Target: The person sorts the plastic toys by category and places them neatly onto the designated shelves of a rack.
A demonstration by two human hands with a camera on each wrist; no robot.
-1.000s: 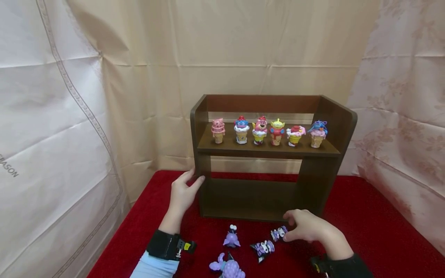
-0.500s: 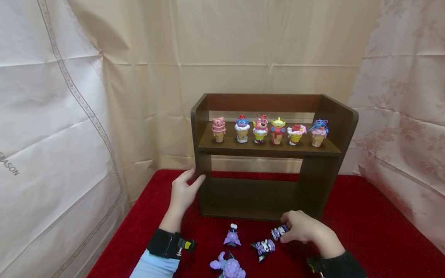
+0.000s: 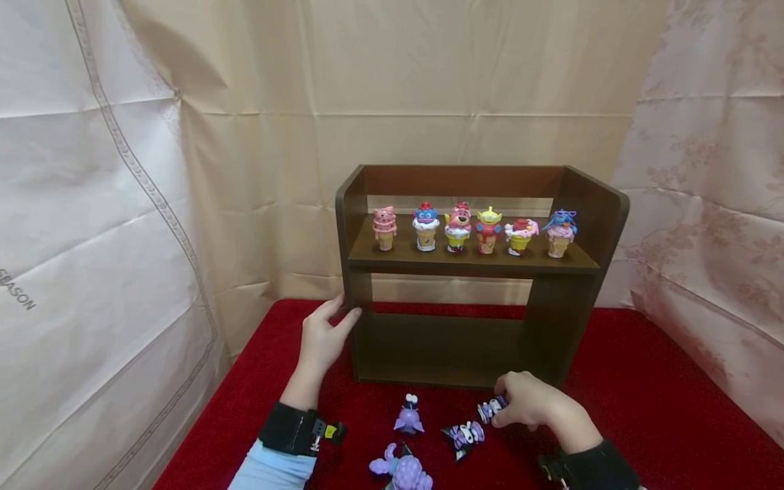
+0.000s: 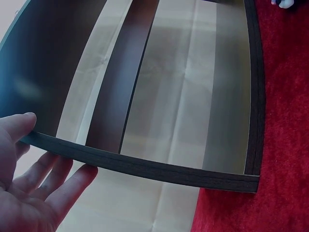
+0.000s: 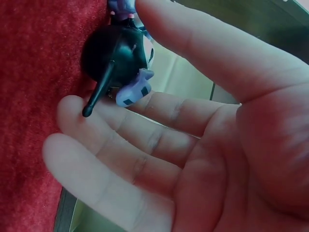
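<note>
Two hands out in front of you, and your left hand has the side panel of the brown shelf gripped, thumb on the inner face, fingers along the outside. Over to your right hand: it's down by the shelf's front edge, thumb to one side and fingers to the other of a small purple-and-black figure, right at the fingertips. Whether you've a firm pinch on it I can't quite tell, since the contact is partly hidden in both views. Just left of that hand, a touch nearer you, a second purple-and-black figure lies on the red-covered table. Further left, between your hands, there's a lilac figure with a white top; nearer you than either hand, a bigger purple figure. Up beyond both hands, six ice-cream-cone figures stand in a row on the upper board.
</note>
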